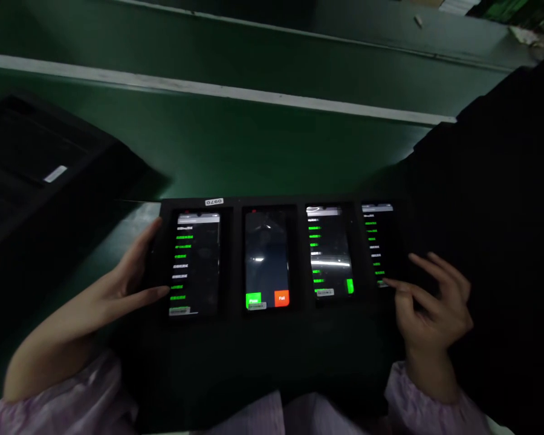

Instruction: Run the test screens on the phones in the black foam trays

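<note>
A black tray (236,257) holds several lit phones side by side. My left hand (122,284) is at the tray's left end, fingers apart, one fingertip at the lower left edge of the leftmost phone (199,266). That phone shows a list in green and white text. Beside it, another phone (266,254) displays a green button and a red "Fail" button. A third phone (330,260) has a text list and a green patch at lower right. My right hand (435,302) has its fingers spread, with the index fingertip at the bottom of the rightmost phone (381,241).
A white label (214,202) reading "0970" is on the tray's rim. Another black tray (31,145) lies at left on the green surface (254,139). A pale strip (208,90) crosses behind. Large black stepped shapes (503,181) rise at right.
</note>
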The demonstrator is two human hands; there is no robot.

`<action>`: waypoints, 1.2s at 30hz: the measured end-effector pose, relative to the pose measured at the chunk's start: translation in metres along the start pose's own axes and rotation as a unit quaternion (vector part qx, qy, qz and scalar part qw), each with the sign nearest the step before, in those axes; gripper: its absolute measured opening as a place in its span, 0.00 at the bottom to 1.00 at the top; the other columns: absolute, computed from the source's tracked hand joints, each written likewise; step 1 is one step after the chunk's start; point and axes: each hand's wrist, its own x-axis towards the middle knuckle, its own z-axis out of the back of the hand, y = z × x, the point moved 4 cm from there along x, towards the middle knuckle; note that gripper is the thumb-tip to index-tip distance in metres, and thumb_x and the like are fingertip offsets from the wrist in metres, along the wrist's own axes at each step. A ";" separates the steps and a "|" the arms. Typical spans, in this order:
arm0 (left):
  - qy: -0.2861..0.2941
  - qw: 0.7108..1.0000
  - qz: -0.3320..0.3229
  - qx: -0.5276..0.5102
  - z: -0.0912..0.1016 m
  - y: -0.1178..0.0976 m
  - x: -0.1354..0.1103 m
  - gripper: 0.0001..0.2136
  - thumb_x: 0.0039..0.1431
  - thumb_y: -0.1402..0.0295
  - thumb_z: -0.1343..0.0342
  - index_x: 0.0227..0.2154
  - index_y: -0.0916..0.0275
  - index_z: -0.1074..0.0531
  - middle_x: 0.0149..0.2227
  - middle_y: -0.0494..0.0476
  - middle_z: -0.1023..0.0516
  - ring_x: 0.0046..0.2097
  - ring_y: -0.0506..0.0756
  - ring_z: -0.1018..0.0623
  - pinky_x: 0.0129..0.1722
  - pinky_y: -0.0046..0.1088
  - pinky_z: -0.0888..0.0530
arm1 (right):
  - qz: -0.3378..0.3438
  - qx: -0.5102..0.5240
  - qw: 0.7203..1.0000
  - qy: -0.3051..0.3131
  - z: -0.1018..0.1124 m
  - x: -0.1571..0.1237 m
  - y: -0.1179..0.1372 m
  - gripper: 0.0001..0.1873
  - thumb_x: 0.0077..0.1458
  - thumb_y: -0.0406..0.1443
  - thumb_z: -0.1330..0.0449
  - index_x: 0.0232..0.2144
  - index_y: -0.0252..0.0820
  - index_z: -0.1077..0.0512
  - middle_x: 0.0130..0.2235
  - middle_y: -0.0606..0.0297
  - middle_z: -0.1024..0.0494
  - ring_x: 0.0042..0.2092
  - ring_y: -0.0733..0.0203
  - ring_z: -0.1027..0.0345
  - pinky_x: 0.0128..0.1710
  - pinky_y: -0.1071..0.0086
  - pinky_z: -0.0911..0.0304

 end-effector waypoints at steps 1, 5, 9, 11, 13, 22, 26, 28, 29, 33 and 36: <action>0.000 1.000 0.002 0.001 -0.001 0.000 0.000 0.57 0.39 0.44 0.25 0.73 0.32 0.48 0.78 0.38 0.48 0.78 0.67 0.47 0.71 0.51 0.43 | -0.006 -0.012 1.000 -0.002 0.001 -0.002 -0.004 0.13 0.63 0.26 0.38 0.30 0.44 0.20 0.49 0.60 0.16 0.57 0.44 0.24 0.49 0.54 0.28; -0.001 1.000 0.026 -0.008 -0.004 -0.008 0.000 0.60 0.38 0.41 0.26 0.74 0.34 0.51 0.78 0.39 0.48 0.78 0.68 0.48 0.74 0.49 0.46 | -0.020 -0.022 0.999 0.021 -0.002 -0.006 -0.012 0.13 0.64 0.28 0.38 0.29 0.44 0.19 0.49 0.59 0.16 0.55 0.42 0.23 0.47 0.50 0.27; 0.029 0.999 0.028 -0.021 -0.010 -0.026 0.001 0.60 0.47 0.44 0.28 0.77 0.45 0.60 0.80 0.47 0.59 0.79 0.66 0.57 0.76 0.48 0.55 | -0.050 0.015 0.999 0.000 -0.002 -0.005 -0.010 0.13 0.65 0.27 0.39 0.31 0.46 0.19 0.49 0.63 0.17 0.54 0.47 0.22 0.48 0.54 0.28; 0.044 0.999 0.012 -0.028 -0.012 -0.031 0.002 0.60 0.50 0.47 0.29 0.77 0.50 0.62 0.80 0.52 0.63 0.79 0.67 0.59 0.76 0.51 0.56 | -0.054 0.037 0.998 -0.013 -0.004 -0.004 -0.003 0.13 0.65 0.27 0.39 0.33 0.47 0.18 0.48 0.64 0.17 0.53 0.49 0.22 0.47 0.56 0.29; 0.045 0.998 -0.004 -0.037 -0.012 -0.032 0.005 0.60 0.50 0.49 0.28 0.77 0.53 0.61 0.80 0.56 0.65 0.79 0.69 0.60 0.76 0.55 0.55 | -0.046 0.062 0.997 -0.010 -0.008 -0.002 0.007 0.13 0.66 0.28 0.38 0.33 0.47 0.18 0.46 0.64 0.17 0.51 0.49 0.21 0.46 0.57 0.29; 0.097 0.991 -0.085 -0.022 -0.006 -0.025 0.005 0.57 0.53 0.56 0.27 0.77 0.51 0.58 0.80 0.58 0.62 0.79 0.69 0.59 0.77 0.52 0.54 | 0.026 0.136 0.990 0.029 -0.030 0.008 0.043 0.11 0.63 0.26 0.36 0.31 0.44 0.21 0.39 0.62 0.17 0.43 0.53 0.18 0.38 0.62 0.24; 0.135 0.985 -0.098 0.053 -0.004 -0.024 0.000 0.56 0.53 0.59 0.27 0.77 0.54 0.57 0.80 0.62 0.64 0.79 0.70 0.65 0.76 0.55 0.56 | 0.028 0.138 0.990 0.010 -0.033 0.008 0.039 0.11 0.62 0.26 0.35 0.30 0.44 0.19 0.39 0.62 0.17 0.39 0.56 0.18 0.34 0.66 0.24; 0.141 0.982 -0.096 0.075 -0.004 -0.025 -0.001 0.56 0.55 0.59 0.28 0.77 0.56 0.59 0.80 0.63 0.66 0.79 0.70 0.68 0.76 0.57 0.57 | 0.026 0.138 0.990 0.011 -0.033 0.008 0.038 0.12 0.62 0.26 0.36 0.30 0.45 0.19 0.38 0.62 0.17 0.38 0.57 0.18 0.34 0.67 0.25; 0.141 0.983 -0.094 0.072 -0.005 -0.025 -0.002 0.56 0.55 0.59 0.28 0.77 0.56 0.60 0.80 0.63 0.67 0.79 0.69 0.68 0.76 0.56 0.57 | 0.021 0.139 0.990 0.011 -0.033 0.009 0.039 0.12 0.62 0.26 0.36 0.29 0.45 0.19 0.37 0.63 0.17 0.37 0.57 0.18 0.33 0.67 0.25; 0.064 0.993 -0.071 -0.067 -0.004 -0.033 -0.005 0.54 0.51 0.58 0.26 0.76 0.49 0.52 0.79 0.61 0.52 0.79 0.68 0.52 0.77 0.52 0.46 | 0.015 0.134 0.991 0.009 -0.032 0.012 0.041 0.13 0.63 0.26 0.37 0.29 0.45 0.19 0.35 0.63 0.17 0.35 0.60 0.19 0.31 0.69 0.27; -0.203 0.966 -0.066 -0.147 0.021 -0.033 -0.022 0.39 0.52 0.58 0.31 0.67 0.50 0.35 0.70 0.60 0.30 0.72 0.68 0.32 0.70 0.50 0.29 | 0.075 0.130 0.989 0.015 -0.030 0.014 0.045 0.13 0.66 0.29 0.38 0.28 0.46 0.23 0.33 0.64 0.18 0.32 0.60 0.20 0.28 0.67 0.29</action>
